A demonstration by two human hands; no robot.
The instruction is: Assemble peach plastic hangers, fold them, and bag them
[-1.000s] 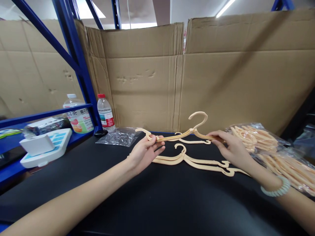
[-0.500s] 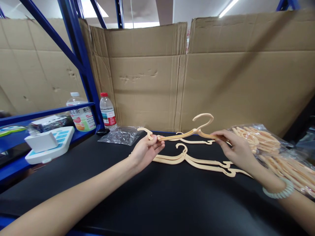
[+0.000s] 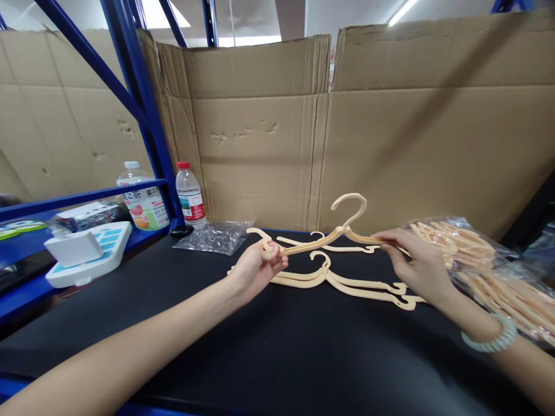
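A cream plastic clothes hanger point(image 3: 318, 243) is held up above the table, its hook pointing up and to the left. My left hand point(image 3: 259, 268) pinches its left arm close to the notched end. On the other side, my right hand point(image 3: 411, 257) grips the right arm, whose tip is hidden by the fingers. Beneath it, a pair of similar hangers point(image 3: 303, 283) lie nested on the black table point(image 3: 277, 352). Another hanger point(image 3: 347, 250) lies farther back, partly covered by the raised one.
Plastic bags of hangers point(image 3: 511, 294) lie at the right. A crumpled clear bag point(image 3: 212, 238), a red-capped bottle point(image 3: 189, 199) and a blue shelf frame point(image 3: 151, 127) stand at the left, with a white device point(image 3: 93, 254) on the shelf. Cardboard point(image 3: 260, 144) walls off the back.
The held hanger has turned a little: its hook has swung left and up, and its left arm now slopes lower. Both hands keep their grip.
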